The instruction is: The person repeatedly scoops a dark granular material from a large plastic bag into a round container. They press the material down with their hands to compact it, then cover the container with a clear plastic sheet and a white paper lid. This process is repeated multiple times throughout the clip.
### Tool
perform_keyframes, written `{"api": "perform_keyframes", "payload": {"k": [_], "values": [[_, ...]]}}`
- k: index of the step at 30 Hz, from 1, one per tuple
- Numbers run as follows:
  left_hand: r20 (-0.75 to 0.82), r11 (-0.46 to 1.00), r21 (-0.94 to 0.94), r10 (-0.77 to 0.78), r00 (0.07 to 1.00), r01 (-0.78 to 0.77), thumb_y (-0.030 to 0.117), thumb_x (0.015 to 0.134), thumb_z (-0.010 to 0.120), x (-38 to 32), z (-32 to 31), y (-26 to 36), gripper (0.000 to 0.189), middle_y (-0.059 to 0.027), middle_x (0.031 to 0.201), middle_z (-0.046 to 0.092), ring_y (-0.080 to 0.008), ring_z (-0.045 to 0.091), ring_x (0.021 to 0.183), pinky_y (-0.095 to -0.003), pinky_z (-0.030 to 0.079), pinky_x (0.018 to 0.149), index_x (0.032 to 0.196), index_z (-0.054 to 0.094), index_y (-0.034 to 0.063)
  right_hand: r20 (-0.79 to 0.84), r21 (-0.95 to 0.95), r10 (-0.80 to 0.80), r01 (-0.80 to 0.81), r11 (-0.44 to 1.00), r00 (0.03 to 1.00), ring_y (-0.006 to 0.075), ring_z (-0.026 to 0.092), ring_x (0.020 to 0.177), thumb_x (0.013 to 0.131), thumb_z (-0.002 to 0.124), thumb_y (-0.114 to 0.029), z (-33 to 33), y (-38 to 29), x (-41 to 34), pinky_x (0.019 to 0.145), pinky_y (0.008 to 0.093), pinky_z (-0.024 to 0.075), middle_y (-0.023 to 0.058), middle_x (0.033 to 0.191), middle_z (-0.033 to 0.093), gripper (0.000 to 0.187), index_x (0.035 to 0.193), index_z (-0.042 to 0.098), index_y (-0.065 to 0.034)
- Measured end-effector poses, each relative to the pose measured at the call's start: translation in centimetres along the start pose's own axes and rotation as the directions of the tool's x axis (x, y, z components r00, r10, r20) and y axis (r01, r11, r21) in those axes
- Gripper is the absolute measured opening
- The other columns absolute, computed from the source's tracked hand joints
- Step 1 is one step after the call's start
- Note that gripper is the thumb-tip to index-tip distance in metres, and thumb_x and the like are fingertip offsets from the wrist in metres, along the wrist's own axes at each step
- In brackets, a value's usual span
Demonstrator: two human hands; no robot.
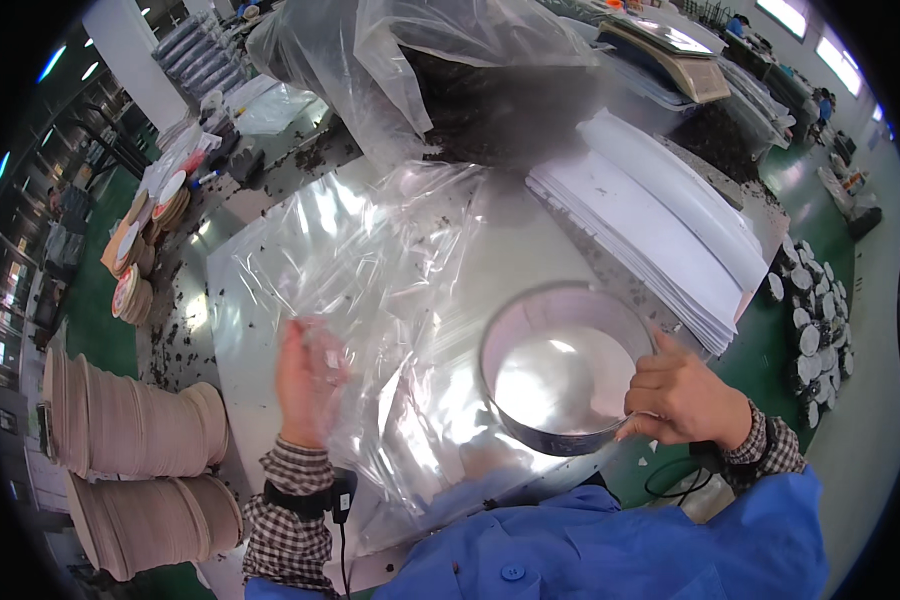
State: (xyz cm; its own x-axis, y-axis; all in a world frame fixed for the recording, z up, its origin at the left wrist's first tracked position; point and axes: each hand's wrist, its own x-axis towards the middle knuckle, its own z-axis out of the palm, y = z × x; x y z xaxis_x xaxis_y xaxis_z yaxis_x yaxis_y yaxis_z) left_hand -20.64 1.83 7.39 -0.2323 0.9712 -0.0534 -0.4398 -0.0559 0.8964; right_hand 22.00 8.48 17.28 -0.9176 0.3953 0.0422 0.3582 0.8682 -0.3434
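Observation:
My right hand [679, 397] grips the right rim of a wide round metal ring [570, 300], its thumb underneath and fingers on the wall. The ring is tilted over a shiny metal sheet [525, 247]; a bright silvery surface shows inside it, and I cannot tell whether it has a bottom. A crumpled clear plastic bag [397, 322] spreads across the sheet to the left of the ring. At the bag's left edge is my left hand [304, 382], blurred, with film over part of its fingers. Whether those fingers hold the film is unclear.
White paper sheets [645, 210] lie stacked at the right. Beyond stands a large plastic bag [322, 67] of dark loose material [495, 105]. Stacks of round discs [135, 427] stand at the left. Dark crumbs [172, 322] litter the table. White-topped bundles [814, 330] sit on the floor at right.

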Motion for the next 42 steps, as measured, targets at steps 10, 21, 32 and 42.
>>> {"api": "perform_keyframes", "payload": {"k": [10,21,32,42], "values": [[0.229,0.935,0.107,-0.353,0.907,0.337,0.021,0.099,0.047,-1.5,2.2,-11.9,0.029,-0.0069,0.099,0.067,-0.0174,0.063,0.085,-0.0313,0.052,0.081,0.109,0.065,0.0008,-0.129,-0.105,-0.161,0.149,0.983,0.978,0.0227,0.057,0.068,0.088,0.065,-0.027,-2.4,-2.2,3.1,0.101,0.0565,0.0364,0.0018,0.067,0.054,0.021,0.077,0.06,-0.0108],[0.359,0.895,0.442,-0.115,0.926,-0.061,-0.002,0.087,0.059,-0.6,12.6,1.1,0.036,-0.0073,0.089,0.063,-0.017,0.065,0.068,-0.0318,0.056,0.064,0.123,0.055,-0.0013,-0.259,0.068,-0.235,0.261,0.963,0.937,0.0223,0.058,0.116,0.083,0.073,-0.027,5.7,-1.9,10.3,0.118,0.0605,0.0184,0.0081,0.127,0.061,0.052,0.13,0.057,-0.0099],[0.223,0.979,0.154,0.097,0.97,-0.133,0.022,0.104,0.043,-5.0,7.1,-0.2,0.025,-0.0187,0.117,0.063,-0.0269,0.068,0.092,-0.0372,0.057,0.073,0.104,0.058,0.0008,-0.288,0.715,0.515,-0.176,0.676,0.808,0.0146,0.064,0.074,0.081,0.049,0.0,1.8,15.7,9.1,0.067,0.0283,0.0529,0.0105,0.077,0.065,0.017,0.086,0.064,0.0044],[0.632,0.777,0.534,-0.104,0.768,-0.334,0.019,0.101,0.047,-2.8,14.8,-5.8,0.023,-0.0126,0.097,0.063,-0.023,0.06,0.086,-0.037,0.047,0.077,0.108,0.059,0.0008,-0.119,0.009,0.05,-0.049,0.999,0.992,0.0267,0.052,0.12,0.093,0.059,-0.037,17.8,4.6,16.0,0.101,0.0451,0.0423,0.0116,0.144,0.049,0.07,0.153,0.03,-0.0154]]}}
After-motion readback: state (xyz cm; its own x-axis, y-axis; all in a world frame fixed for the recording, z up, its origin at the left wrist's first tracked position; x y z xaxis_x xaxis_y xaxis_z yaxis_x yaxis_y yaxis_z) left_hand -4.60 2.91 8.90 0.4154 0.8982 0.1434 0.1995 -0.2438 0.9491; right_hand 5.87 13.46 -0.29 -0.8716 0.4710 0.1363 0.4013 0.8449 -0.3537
